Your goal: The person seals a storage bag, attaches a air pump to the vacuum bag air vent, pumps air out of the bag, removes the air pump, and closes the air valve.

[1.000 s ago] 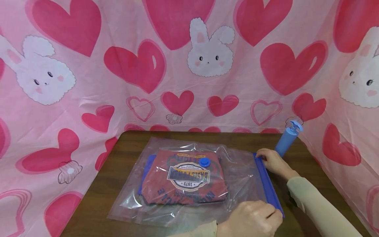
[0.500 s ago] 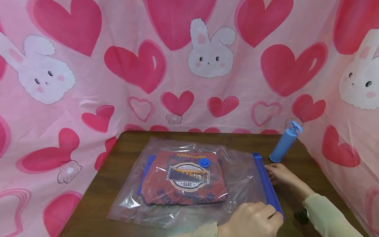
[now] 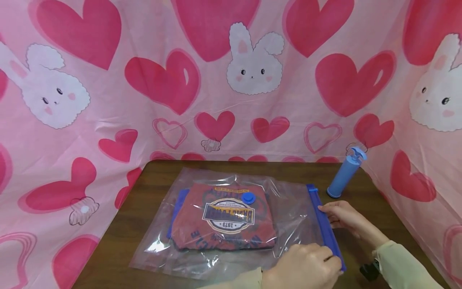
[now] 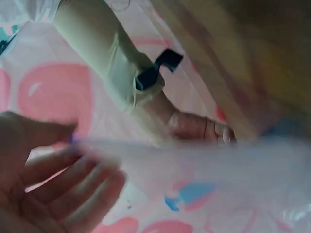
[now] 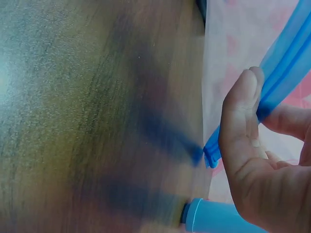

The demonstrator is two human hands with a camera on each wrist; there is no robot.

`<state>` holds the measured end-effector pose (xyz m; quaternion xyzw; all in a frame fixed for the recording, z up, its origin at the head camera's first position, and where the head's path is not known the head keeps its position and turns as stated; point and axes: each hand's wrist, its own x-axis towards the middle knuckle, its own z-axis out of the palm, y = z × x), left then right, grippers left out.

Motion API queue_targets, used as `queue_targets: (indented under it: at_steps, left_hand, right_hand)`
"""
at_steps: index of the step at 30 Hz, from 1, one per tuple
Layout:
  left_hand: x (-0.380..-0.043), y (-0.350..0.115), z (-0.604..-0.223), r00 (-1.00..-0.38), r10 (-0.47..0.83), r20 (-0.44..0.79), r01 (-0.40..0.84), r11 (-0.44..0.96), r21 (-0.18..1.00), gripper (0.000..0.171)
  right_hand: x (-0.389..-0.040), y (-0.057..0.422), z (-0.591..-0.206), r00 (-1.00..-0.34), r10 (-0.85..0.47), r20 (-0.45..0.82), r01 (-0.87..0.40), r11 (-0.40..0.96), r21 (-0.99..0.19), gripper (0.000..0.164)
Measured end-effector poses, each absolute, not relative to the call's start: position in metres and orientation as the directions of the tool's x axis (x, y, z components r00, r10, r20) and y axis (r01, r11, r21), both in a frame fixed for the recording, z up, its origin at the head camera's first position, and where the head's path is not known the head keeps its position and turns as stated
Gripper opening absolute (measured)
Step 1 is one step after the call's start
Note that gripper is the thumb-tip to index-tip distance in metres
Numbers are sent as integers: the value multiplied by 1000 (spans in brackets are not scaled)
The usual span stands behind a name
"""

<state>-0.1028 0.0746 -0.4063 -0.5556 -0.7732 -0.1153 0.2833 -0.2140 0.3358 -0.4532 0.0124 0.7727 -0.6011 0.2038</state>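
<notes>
A clear vacuum storage bag (image 3: 292,208) lies on the table with a folded red printed shirt (image 3: 231,237) inside, over something blue. Its blue zip strip (image 3: 319,212) runs along the right end, with a lighter blue slider (image 3: 313,190) near the far corner. My left hand (image 3: 303,265) pinches the strip's near end; in the left wrist view that bit of blue shows between thumb and fingers. Farther along, my right hand (image 3: 348,218) pinches the strip a little below the slider. Thumb and fingers (image 5: 239,104) close on the blue band in the right wrist view.
A blue hand pump (image 3: 345,172) stands upright beyond my right hand. On the bag's upper face sits a round blue valve cap (image 3: 248,198). Pink cloth (image 3: 180,136) with hearts and rabbits hangs behind and beside the brown wooden table (image 3: 119,241).
My right hand has left the far corner by the slider, come nearer along the strip and pinched it there. The left hand has kept its hold on the near end.
</notes>
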Motion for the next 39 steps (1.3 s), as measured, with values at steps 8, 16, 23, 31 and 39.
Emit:
queue_targets:
  at_steps: [8, 16, 23, 31, 39]
  left_hand:
    - [-139, 23, -390, -422, 748, 512, 887, 459, 60, 27]
    - [-231, -123, -386, -846, 403, 349, 526, 737, 424, 7]
    - [-277, -261, -421, -983, 132, 127, 174, 886, 429, 26]
    - [-276, -318, -455, -997, 58, -47, 29, 881, 472, 44]
    - [-273, -323, -464, -996, 30, -81, -20, 832, 555, 38]
  right_hand:
    - [-213, 336, -451, -926, -200, -322, 255, 298, -920, 25]
    - [-213, 340, -457, -921, -192, -338, 262, 336, -905, 27]
    - [-211, 344, -464, -922, -187, -338, 253, 367, -895, 29]
    - [-212, 347, -468, -915, -213, -343, 250, 368, -896, 28]
    - [-217, 349, -472, -914, -215, -345, 252, 368, -895, 27]
